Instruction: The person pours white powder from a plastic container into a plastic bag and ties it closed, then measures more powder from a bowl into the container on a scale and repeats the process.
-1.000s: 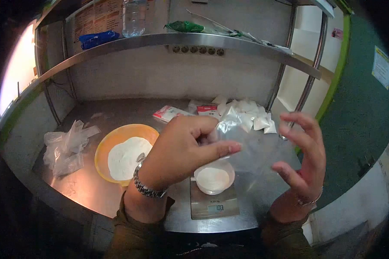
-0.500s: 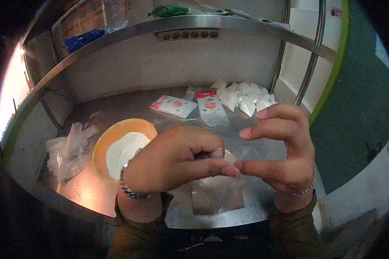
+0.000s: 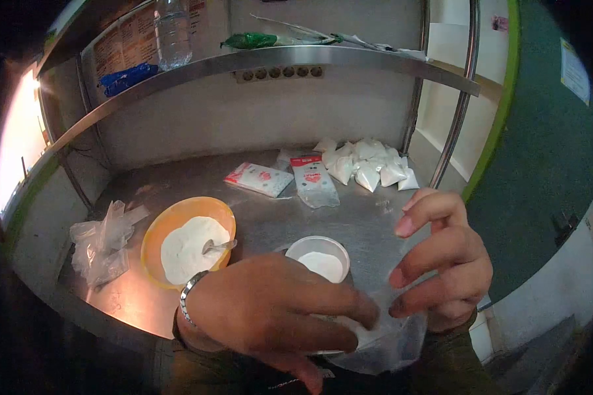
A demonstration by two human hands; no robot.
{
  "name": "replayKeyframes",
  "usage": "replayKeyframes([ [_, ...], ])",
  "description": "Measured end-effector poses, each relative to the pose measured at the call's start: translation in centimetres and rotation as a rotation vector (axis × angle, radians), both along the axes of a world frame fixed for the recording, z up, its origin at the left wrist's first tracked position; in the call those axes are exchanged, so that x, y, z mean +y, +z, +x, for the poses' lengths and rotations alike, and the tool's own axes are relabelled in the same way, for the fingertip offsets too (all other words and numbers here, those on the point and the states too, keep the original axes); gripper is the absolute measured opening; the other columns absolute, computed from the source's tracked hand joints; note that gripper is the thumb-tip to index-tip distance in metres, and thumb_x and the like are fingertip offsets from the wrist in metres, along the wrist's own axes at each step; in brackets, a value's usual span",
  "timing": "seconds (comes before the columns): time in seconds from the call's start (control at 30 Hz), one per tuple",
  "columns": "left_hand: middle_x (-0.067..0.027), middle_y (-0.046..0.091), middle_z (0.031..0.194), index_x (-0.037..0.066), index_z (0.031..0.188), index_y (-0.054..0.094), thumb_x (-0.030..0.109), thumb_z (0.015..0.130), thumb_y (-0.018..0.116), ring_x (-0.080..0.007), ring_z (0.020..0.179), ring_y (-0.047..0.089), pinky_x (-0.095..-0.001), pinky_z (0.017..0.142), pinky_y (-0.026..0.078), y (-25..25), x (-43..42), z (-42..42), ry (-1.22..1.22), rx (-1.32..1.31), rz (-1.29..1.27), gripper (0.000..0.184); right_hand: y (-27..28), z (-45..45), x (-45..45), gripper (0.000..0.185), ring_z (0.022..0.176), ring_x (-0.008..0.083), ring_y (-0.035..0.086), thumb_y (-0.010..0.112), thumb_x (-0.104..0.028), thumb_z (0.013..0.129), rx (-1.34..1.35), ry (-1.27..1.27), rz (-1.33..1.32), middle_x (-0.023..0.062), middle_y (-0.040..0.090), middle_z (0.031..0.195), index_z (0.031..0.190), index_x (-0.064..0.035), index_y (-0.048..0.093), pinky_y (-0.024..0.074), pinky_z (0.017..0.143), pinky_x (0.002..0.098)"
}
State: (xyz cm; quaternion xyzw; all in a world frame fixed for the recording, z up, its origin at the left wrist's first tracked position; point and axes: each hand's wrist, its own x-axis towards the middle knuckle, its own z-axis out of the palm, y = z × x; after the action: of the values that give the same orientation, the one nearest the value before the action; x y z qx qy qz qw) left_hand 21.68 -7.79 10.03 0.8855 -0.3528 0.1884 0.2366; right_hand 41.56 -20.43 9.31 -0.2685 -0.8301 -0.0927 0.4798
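Note:
A clear plastic bag (image 3: pixel 392 349) hangs low in front of me, held by my right hand (image 3: pixel 451 263) with its fingers curled at the bag's upper edge. My left hand (image 3: pixel 263 306) reaches across with fingers stretched out and thumb apart; its fingertips overlap the bag, and whether they are inside it I cannot tell. Just beyond the left hand stands a white plastic cup (image 3: pixel 296 247) with white powder in it, partly covered by the fingers. To the left, an orange bowl (image 3: pixel 153 237) holds more white powder (image 3: pixel 188 253), with a clear spoon (image 3: pixel 221 246) stuck in it.
Crumpled clear bags (image 3: pixel 102 243) lie at the left of the metal table (image 3: pixel 257 227). Two red-and-white packets (image 3: pixel 260 179) and a heap of small powder-filled bags (image 3: pixel 369 164) are at the back. Above runs a metal shelf (image 3: pixel 296 58) with a plastic bottle (image 3: pixel 172 36).
My hands were pinched together over the bag; now they have parted and the left hand has dropped lower, with fingers extended. The cup and spoon have come into fuller view.

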Motion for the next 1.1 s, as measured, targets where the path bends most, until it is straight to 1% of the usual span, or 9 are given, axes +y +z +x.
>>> replayKeyframes([
  [0.2,-0.0113,0.061,0.079,-0.003,0.087,0.063,0.016,0.076,0.062,-0.0182,0.050,0.055,-0.0268,0.041,0.041,-1.0,-0.9,0.8,-0.249,-0.146,0.000,0.022,0.2,0.6,0.6,0.025,0.091,0.0203,0.053,0.061,-0.034,0.079,-0.049,0.214,-0.051,-0.0068,0.066,0.079,0.060,-0.0200,0.069,0.0351,0.085,0.0412],
  [0.3,-0.0075,0.057,0.071,-0.001,0.086,0.064,0.011,0.077,0.059,-0.0146,0.049,0.052,-0.0243,0.039,0.038,-0.4,-1.5,0.4,-0.075,-0.251,0.123,0.016,0.6,0.9,0.7,0.021,0.092,0.0208,0.053,0.061,-0.031,0.082,-0.141,0.409,-0.076,-0.0068,0.066,0.087,0.067,-0.0190,0.070,0.0334,0.086,0.0458],
  [0.5,-0.0055,0.056,0.072,0.005,0.086,0.063,0.011,0.074,0.064,-0.0127,0.053,0.053,-0.0226,0.041,0.039,-0.4,-2.6,-1.1,0.146,-0.383,0.282,0.013,1.0,-0.5,-1.6,0.015,0.094,0.0220,0.054,0.066,-0.037,0.079,-0.359,0.153,-0.102,-0.0086,0.065,0.094,0.079,-0.0219,0.069,0.0219,0.091,0.0640],
  [0.6,-0.0012,0.049,0.062,0.008,0.074,0.061,0.016,0.061,0.070,-0.0143,0.045,0.039,-0.0277,0.037,0.030,-0.7,-3.2,-0.8,0.227,-0.601,0.358,0.018,-0.1,-2.0,-3.0,0.012,0.091,0.0197,0.056,0.071,-0.035,0.072,-0.328,-0.054,-0.015,-0.0115,0.062,0.082,0.074,-0.0238,0.068,0.0171,0.094,0.0708],
  [0.73,0.0002,0.042,0.059,0.007,0.075,0.059,0.017,0.060,0.071,-0.0146,0.047,0.044,-0.0253,0.037,0.032,-2.1,-3.3,-1.5,0.218,-0.585,0.418,0.021,-0.6,-3.8,-3.7,0.009,0.070,0.0111,0.057,0.072,-0.023,0.066,-0.143,-0.398,0.216,-0.0143,0.054,0.065,0.067,-0.0241,0.064,0.0199,0.093,0.0741],
  [0.83,0.0011,0.044,0.060,0.008,0.077,0.060,0.016,0.061,0.070,-0.0142,0.051,0.049,-0.0232,0.039,0.035,-4.8,-4.7,-1.9,0.413,-0.640,-0.040,0.019,-0.9,-3.9,-3.8,0.010,0.061,0.0090,0.056,0.070,-0.019,0.068,-0.157,-0.436,0.297,-0.0122,0.054,0.067,0.067,-0.0236,0.062,0.0240,0.091,0.0744],
  [0.9,0.0004,0.046,0.062,0.008,0.077,0.061,0.015,0.063,0.068,-0.0142,0.053,0.050,-0.0237,0.041,0.036,-5.0,-5.1,-2.1,0.385,-0.696,0.026,0.017,-2.6,-4.1,-3.9,0.008,0.060,0.0097,0.055,0.069,-0.019,0.071,-0.106,-0.359,0.393,-0.0090,0.057,0.074,0.070,-0.0229,0.062,0.0247,0.091,0.0744],
  [0.97,-0.0004,0.048,0.064,0.008,0.077,0.062,0.015,0.064,0.066,-0.0143,0.055,0.051,-0.0241,0.043,0.038,-4.5,-5.1,-2.4,0.334,-0.698,0.114,0.015,-4.4,-4.5,-4.4,0.017,0.058,0.0035,0.050,0.059,-0.025,0.079,0.206,-0.132,0.418,-0.0021,0.058,0.071,0.070,-0.0107,0.059,0.0508,0.072,0.0307],
  [1.1,-0.0018,0.053,0.068,0.007,0.077,0.063,0.015,0.067,0.062,-0.0145,0.060,0.054,-0.0249,0.046,0.042,-3.1,-4.0,-2.7,0.169,-0.657,0.322,0.012,-5.0,-4.1,-4.4,0.018,0.066,0.0075,0.051,0.061,-0.028,0.078,0.255,-0.100,0.460,-0.0005,0.058,0.077,0.073,-0.0110,0.060,0.0473,0.077,0.0342],
])
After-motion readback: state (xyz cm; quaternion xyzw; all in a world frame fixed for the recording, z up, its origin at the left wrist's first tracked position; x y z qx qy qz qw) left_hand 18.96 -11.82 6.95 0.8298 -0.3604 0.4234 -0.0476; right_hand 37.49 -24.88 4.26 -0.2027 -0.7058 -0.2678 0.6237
